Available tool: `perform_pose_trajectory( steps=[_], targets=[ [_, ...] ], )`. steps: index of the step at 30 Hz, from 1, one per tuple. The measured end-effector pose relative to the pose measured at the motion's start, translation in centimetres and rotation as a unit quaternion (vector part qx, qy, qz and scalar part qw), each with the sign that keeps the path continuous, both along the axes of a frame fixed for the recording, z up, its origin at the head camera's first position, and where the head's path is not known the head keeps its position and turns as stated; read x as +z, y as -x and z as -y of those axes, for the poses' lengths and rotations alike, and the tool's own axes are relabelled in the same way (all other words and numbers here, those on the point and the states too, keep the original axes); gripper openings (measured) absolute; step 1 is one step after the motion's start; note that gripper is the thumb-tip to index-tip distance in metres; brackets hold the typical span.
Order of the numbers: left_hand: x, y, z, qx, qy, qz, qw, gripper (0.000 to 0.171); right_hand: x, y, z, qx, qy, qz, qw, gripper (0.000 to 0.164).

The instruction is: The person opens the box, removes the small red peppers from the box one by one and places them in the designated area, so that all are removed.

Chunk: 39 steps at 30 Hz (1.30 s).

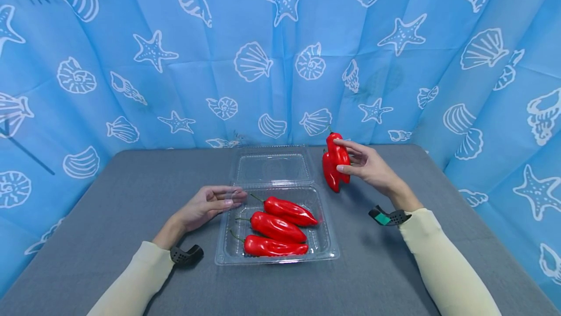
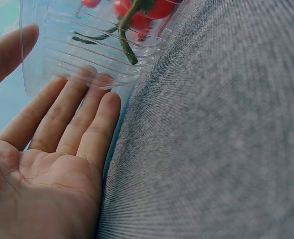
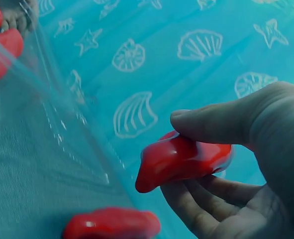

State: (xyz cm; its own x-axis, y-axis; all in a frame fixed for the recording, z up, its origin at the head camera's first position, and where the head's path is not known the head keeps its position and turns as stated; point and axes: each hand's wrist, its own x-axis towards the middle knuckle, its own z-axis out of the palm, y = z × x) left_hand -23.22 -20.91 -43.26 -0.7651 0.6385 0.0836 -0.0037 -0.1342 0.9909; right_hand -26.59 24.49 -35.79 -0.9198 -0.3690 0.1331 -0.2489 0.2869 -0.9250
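Three red peppers [image 1: 277,227] with green stems lie side by side in a clear plastic clamshell box [image 1: 326,238], its lid folded back. Fingers straight and palm showing, my left hand [image 1: 209,205] touches the left wall of the box, as the left wrist view also shows [image 2: 62,144]. Right of the lid, my right hand [image 1: 370,166] pinches a red pepper [image 1: 336,146] between thumb and fingers. In the right wrist view that held pepper [image 3: 174,162] hangs above another red pepper [image 3: 112,224] on the table, which it partly overlaps in the head view.
The clear lid [image 1: 272,167] lies flat behind the box. A grey cloth covers the table [image 1: 175,175]. Blue curtains [image 1: 245,24] with white sea shells and starfish stand along the back and sides. Each wrist wears a black band [image 1: 187,256].
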Motion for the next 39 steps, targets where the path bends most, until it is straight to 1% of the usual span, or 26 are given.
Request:
perform_pose_trajectory(
  steps=[4, 8, 14, 19, 28, 39],
  targets=[
    [0.0, -0.1, 0.0, 0.000, -0.004, 0.002, 1.0000, 0.055, -0.4, 0.3, -0.9, -0.025, -0.010, 0.013, 1.000, 0.071],
    [0.1, -0.1, 0.0, 0.000, -0.004, 0.001, 1.0000, 0.055, -1.0, 0.6, -1.6, -0.041, -0.023, 0.024, 0.999, 0.071],
    [0.0, 0.0, 0.0, -0.001, -0.001, -0.001, 1.0000, 0.054, -2.3, 1.3, -2.6, -0.062, -0.050, 0.044, 0.996, 0.072],
    [0.0, 0.0, 0.0, -0.003, -0.002, -0.001, 1.0000, 0.054, -3.4, 1.9, -3.1, -0.080, -0.072, 0.053, 0.993, 0.071],
    [-0.2, 0.1, 0.1, -0.010, -0.009, -0.008, 0.9999, 0.052, -5.0, 2.3, -3.5, -0.077, -0.102, 0.054, 0.990, 0.069],
    [-0.4, 0.3, 0.1, -0.006, -0.008, -0.003, 0.9999, 0.052, -5.3, 2.2, -3.2, -0.075, -0.131, 0.052, 0.987, 0.068]
  ],
)
